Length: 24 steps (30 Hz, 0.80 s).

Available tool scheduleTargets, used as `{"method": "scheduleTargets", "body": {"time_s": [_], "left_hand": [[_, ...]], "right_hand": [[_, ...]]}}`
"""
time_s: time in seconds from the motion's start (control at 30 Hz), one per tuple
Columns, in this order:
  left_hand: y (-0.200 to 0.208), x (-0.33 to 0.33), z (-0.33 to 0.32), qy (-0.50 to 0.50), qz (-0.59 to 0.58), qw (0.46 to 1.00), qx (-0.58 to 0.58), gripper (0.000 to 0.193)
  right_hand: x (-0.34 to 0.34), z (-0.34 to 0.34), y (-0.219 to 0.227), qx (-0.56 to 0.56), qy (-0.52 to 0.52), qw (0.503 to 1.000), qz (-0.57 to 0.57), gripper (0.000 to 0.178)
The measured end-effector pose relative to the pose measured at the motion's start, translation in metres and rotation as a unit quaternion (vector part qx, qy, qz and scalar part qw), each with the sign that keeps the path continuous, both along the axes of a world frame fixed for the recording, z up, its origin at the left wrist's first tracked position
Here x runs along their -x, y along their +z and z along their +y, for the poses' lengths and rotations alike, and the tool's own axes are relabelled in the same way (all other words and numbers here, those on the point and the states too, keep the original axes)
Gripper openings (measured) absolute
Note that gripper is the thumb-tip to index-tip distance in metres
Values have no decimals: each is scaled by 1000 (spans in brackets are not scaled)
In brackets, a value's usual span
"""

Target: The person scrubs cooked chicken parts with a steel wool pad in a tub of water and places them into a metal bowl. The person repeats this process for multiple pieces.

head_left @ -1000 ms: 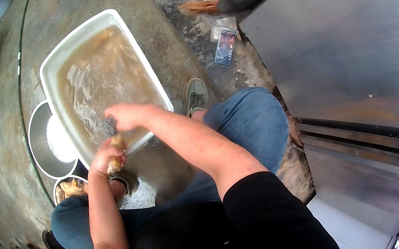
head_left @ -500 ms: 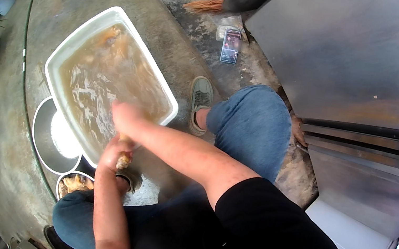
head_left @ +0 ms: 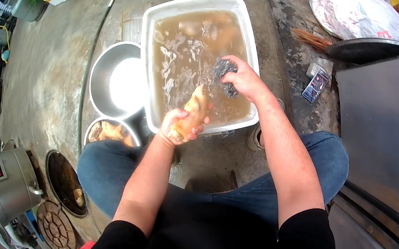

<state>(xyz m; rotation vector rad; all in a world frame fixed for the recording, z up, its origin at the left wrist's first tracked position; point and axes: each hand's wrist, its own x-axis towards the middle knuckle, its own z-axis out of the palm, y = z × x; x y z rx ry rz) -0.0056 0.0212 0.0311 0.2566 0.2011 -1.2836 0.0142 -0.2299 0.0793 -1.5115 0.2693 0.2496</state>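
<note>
My left hand (head_left: 175, 126) is wrapped round a wet, yellowish pig's trotter (head_left: 194, 112), whose narrow end points up and away over the near edge of the white plastic tub (head_left: 147, 35). In my right hand (head_left: 247, 81), above the tub's right side, is a grey steel wool scrubber (head_left: 225, 77), apart from the trotter. Murky brown water (head_left: 183, 63) fills much of the tub. Pale pieces (head_left: 191, 28) show through it near the far end, their shapes blurred by the water.
Left of the tub stand a round metal pot (head_left: 103, 75) and a smaller bowl (head_left: 92, 129) holding yellowish pieces. A phone (head_left: 315, 86) lies on the floor to the right, near a broom (head_left: 310, 39). An uncovered floor hole (head_left: 61, 180) is at lower left, beside a steel appliance (head_left: 13, 182).
My hands have come apart, the right drawing away to the right with the scrubber. The trotter is now raised in my left hand. The whole view has turned and shifted.
</note>
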Motion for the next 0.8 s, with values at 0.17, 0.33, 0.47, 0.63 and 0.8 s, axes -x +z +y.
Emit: {"method": "scheduleTargets", "body": {"time_s": [0.17,0.33,0.47,0.63,0.8], "left_hand": [[-6,2,2,8,38,999,24,65],[-5,10,-5,14,66,997,38,56],[-3,4,-16,-7,-11,987,-159,52],[-1,-6,-2,184,-227,852,-435,44],[-21,-53,52,344,-115,773,-521,13]], "right_hand": [[7,45,3,133,211,966,-70,44],[16,62,-8,227,66,971,-30,44],[17,55,-68,164,-182,968,-52,43],[76,52,-64,448,-103,885,73,44],[104,59,-95,526,-29,848,55,47]]}}
